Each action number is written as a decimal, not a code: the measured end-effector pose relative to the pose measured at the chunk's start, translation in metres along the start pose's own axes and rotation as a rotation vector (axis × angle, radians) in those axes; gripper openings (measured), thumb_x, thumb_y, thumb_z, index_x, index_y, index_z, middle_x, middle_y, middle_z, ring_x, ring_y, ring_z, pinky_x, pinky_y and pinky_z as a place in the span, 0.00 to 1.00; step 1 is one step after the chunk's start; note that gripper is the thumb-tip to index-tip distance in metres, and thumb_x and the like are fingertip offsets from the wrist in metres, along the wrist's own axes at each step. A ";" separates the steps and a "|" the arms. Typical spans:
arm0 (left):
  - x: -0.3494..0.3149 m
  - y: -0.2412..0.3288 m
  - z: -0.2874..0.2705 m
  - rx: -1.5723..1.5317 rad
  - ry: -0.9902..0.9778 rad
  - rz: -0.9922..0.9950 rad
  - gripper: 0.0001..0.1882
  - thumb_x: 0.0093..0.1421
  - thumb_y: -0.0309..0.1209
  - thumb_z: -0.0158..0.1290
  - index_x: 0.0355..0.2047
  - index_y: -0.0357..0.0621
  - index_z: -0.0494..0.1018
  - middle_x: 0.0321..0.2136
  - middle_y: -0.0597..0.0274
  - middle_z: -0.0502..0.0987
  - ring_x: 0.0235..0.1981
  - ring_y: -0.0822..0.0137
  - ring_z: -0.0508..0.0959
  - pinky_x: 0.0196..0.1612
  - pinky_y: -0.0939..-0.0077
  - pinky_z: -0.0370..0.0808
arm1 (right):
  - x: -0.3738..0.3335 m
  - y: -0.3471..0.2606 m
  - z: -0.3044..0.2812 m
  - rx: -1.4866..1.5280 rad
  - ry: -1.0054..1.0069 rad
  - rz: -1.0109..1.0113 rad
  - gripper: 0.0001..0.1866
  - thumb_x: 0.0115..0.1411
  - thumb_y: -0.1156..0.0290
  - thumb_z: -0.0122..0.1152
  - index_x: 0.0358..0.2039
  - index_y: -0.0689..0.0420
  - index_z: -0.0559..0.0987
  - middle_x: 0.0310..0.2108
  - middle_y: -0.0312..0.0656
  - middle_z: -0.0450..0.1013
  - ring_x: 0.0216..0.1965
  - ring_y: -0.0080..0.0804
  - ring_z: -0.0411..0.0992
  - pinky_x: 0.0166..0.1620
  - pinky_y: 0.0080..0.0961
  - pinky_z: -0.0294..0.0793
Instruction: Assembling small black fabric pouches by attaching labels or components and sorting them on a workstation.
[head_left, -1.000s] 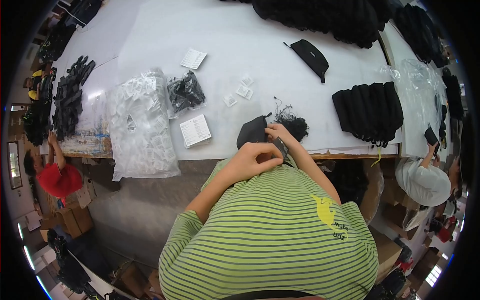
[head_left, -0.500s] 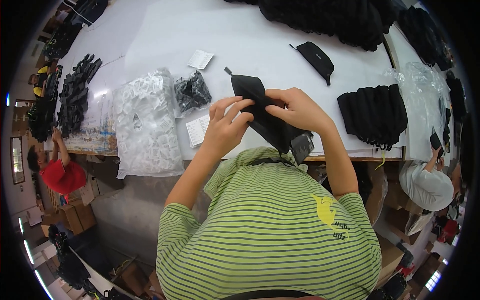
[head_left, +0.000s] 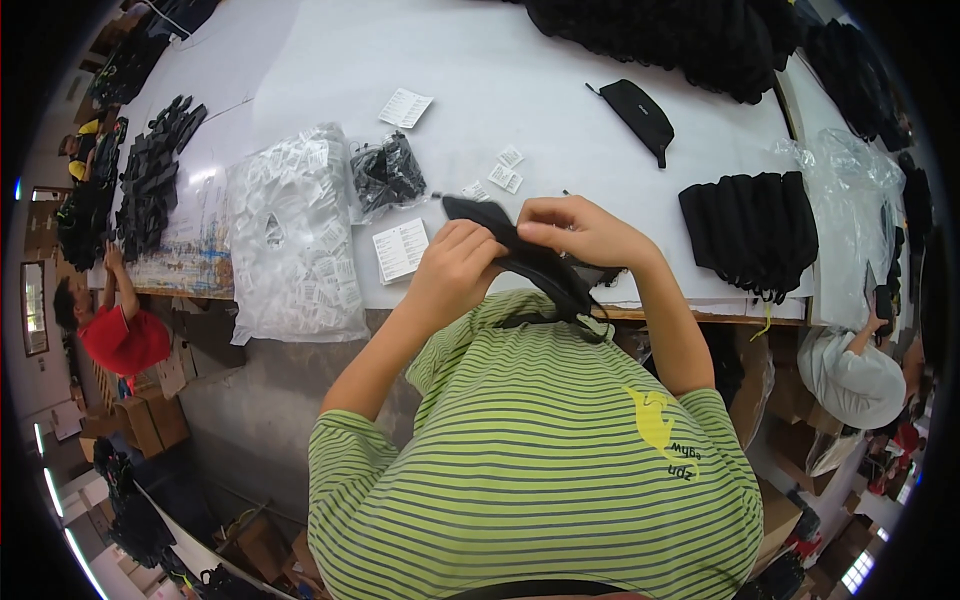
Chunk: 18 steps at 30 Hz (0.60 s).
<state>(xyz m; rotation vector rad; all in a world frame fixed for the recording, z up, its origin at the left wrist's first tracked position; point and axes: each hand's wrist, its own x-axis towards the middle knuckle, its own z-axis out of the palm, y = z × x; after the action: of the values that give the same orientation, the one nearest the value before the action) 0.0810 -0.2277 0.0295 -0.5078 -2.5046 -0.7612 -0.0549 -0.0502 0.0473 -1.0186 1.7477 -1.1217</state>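
A black fabric pouch (head_left: 548,268) slants between my hands just above the table's front edge, close to my striped shirt. My left hand (head_left: 462,260) is closed on its left side, fingers curled over the cloth. With thumb and fingertips, my right hand (head_left: 582,228) pinches the pouch's upper edge. A dark thin loop hangs at the pouch's lower end; part of that end is hidden by my right wrist. Beyond the pouch lie a few small white labels (head_left: 505,178). A larger printed white sheet (head_left: 401,250) rests beside my left hand.
On the left stand a clear bag of white packets (head_left: 297,235) and a small bag of black parts (head_left: 386,172). Another black pouch (head_left: 638,118) lies far right, near a stack of black pouches (head_left: 748,232). A big black heap (head_left: 660,40) fills the back. Co-workers stand at both sides.
The pouch has tipped lower and turned, with both hands shifting slightly down. Small white labels behind it have come into sight. My left fingers have curled further over the cloth.
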 end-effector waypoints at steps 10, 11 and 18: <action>-0.038 0.002 -0.003 -0.308 0.021 -0.595 0.11 0.44 0.23 0.63 0.25 0.36 0.71 0.23 0.56 0.73 0.26 0.58 0.72 0.31 0.71 0.69 | -0.067 0.061 0.025 0.076 -0.134 0.155 0.23 0.61 0.60 0.53 0.53 0.59 0.70 0.45 0.41 0.71 0.47 0.30 0.67 0.55 0.29 0.62; -0.042 0.002 -0.002 -0.318 0.008 -0.658 0.11 0.44 0.22 0.63 0.25 0.36 0.71 0.22 0.56 0.73 0.26 0.58 0.72 0.32 0.72 0.68 | -0.070 0.059 0.028 0.174 -0.110 0.059 0.20 0.59 0.58 0.54 0.47 0.59 0.72 0.42 0.41 0.70 0.48 0.30 0.66 0.55 0.30 0.61; -0.060 -0.009 0.001 -0.544 -0.279 -0.908 0.13 0.51 0.31 0.61 0.32 0.35 0.73 0.25 0.57 0.75 0.27 0.68 0.74 0.32 0.76 0.68 | -0.093 0.074 0.016 0.486 0.105 0.064 0.24 0.52 0.48 0.58 0.31 0.57 0.66 0.31 0.35 0.61 0.37 0.27 0.62 0.47 0.25 0.62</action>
<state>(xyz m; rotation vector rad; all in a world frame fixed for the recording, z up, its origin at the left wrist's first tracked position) 0.1259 -0.2472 -0.0070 0.4603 -2.7273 -1.8312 -0.0222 0.0512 -0.0077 -0.6107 1.4661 -1.4852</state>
